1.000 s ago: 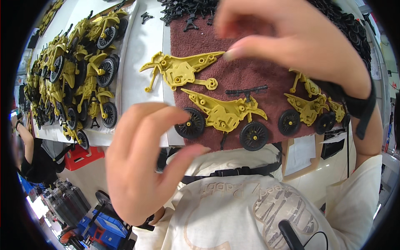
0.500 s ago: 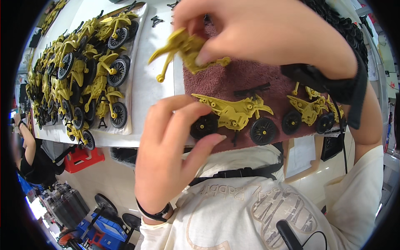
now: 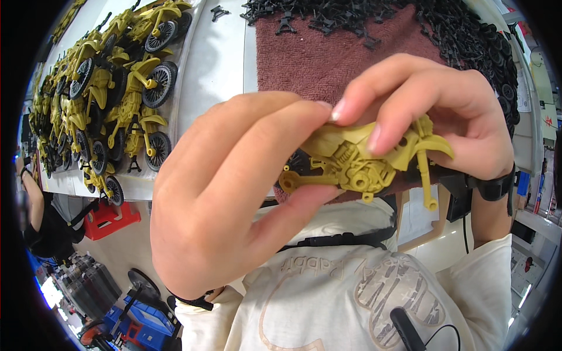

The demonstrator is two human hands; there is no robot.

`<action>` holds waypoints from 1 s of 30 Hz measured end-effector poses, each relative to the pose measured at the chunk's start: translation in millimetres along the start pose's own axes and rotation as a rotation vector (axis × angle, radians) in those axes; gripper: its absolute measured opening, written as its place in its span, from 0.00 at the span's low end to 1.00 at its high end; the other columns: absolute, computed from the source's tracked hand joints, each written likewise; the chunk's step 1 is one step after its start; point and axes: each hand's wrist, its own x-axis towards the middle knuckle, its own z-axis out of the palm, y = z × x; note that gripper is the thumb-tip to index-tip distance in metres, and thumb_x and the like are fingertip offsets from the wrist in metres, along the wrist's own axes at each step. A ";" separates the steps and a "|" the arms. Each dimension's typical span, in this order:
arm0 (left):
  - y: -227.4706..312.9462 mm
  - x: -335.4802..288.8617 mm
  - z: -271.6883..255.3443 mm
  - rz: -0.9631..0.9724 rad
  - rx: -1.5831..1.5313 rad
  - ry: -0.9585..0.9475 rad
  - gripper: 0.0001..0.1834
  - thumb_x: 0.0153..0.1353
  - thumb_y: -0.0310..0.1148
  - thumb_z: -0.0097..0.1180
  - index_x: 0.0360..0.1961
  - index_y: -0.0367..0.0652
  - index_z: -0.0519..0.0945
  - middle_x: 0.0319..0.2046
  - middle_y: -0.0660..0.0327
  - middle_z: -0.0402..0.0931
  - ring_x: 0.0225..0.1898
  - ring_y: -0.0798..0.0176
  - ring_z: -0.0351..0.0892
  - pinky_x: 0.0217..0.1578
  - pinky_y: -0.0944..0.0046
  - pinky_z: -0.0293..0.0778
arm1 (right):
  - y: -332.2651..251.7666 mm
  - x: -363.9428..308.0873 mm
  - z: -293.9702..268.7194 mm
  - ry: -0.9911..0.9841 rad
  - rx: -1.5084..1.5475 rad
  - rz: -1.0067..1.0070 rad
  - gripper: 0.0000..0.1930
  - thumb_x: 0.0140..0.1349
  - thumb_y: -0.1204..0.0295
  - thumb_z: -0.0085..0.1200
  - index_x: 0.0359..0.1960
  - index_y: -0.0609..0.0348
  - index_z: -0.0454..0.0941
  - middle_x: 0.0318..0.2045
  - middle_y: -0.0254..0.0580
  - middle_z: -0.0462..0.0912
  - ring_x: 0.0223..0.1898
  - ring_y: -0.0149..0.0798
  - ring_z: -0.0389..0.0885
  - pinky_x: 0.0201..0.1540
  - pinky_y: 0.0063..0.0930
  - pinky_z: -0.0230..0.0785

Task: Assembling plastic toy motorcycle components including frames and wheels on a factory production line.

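Observation:
Both my hands hold one yellow toy motorcycle body, raised close above the maroon cloth. My left hand pinches its rear end, thumb underneath and fingers over the top. From above, my right hand grips the seat and front, with fingertips on the near side. The fork hangs down at the right, and no wheel shows on it. Behind the rear end, a black wheel is partly visible. My hands and the body hide most of what lies on the cloth below.
Finished-looking yellow toy motorcycles with black wheels are piled at the left of the white table. Small black parts heap along the cloth's far edge, with black wheels at the right. A red stool and another person's arm are at far left.
My right hand has brought the yellow body nearer and to the right, turning it. My left hand has risen and closed on its rear end. The motorcycles on the cloth are now mostly covered.

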 end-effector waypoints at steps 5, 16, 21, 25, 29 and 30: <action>-0.1 -5.4 7.6 -0.071 0.117 0.003 0.29 0.35 0.21 0.72 0.44 0.32 0.81 0.42 0.50 0.80 0.41 0.56 0.81 0.41 0.63 0.77 | -11.5 -19.3 2.8 0.133 -0.101 0.125 0.21 0.54 0.75 0.51 0.49 0.77 0.73 0.57 0.68 0.68 0.55 0.46 0.76 0.56 0.32 0.72; -6.6 -2.3 25.0 -0.015 0.213 -0.053 0.28 0.32 0.23 0.70 0.43 0.36 0.82 0.40 0.54 0.80 0.42 0.51 0.81 0.41 0.59 0.78 | 2.0 -28.0 64.2 0.515 -1.079 0.239 0.19 0.43 0.84 0.64 0.41 0.63 0.81 0.41 0.44 0.76 0.35 0.34 0.78 0.36 0.23 0.72; -5.5 -6.0 22.5 -0.050 0.223 -0.069 0.28 0.32 0.25 0.71 0.42 0.36 0.82 0.41 0.55 0.80 0.44 0.51 0.80 0.42 0.58 0.77 | 7.5 -27.3 74.3 0.568 -1.096 0.247 0.20 0.42 0.85 0.64 0.42 0.62 0.81 0.42 0.46 0.77 0.37 0.37 0.79 0.37 0.25 0.72; -3.7 -9.5 27.0 -0.131 0.224 -0.061 0.27 0.34 0.27 0.71 0.43 0.37 0.82 0.44 0.56 0.79 0.45 0.51 0.79 0.43 0.57 0.75 | 9.7 -32.4 73.4 0.567 -1.182 0.247 0.20 0.44 0.86 0.64 0.43 0.62 0.82 0.42 0.46 0.78 0.39 0.40 0.80 0.40 0.26 0.73; -1.6 -10.0 30.1 -0.164 0.213 -0.046 0.27 0.37 0.29 0.71 0.44 0.38 0.81 0.43 0.56 0.78 0.43 0.51 0.78 0.42 0.57 0.74 | 15.7 -34.5 80.1 0.673 -1.095 0.258 0.19 0.46 0.86 0.63 0.43 0.62 0.83 0.41 0.48 0.80 0.41 0.41 0.81 0.43 0.27 0.74; -1.5 -10.3 29.7 -0.166 0.213 -0.046 0.27 0.37 0.29 0.71 0.44 0.38 0.81 0.43 0.56 0.78 0.43 0.51 0.78 0.42 0.57 0.74 | 15.6 -33.1 81.3 0.672 -1.094 0.258 0.19 0.46 0.86 0.63 0.43 0.62 0.83 0.41 0.48 0.80 0.41 0.41 0.81 0.43 0.27 0.74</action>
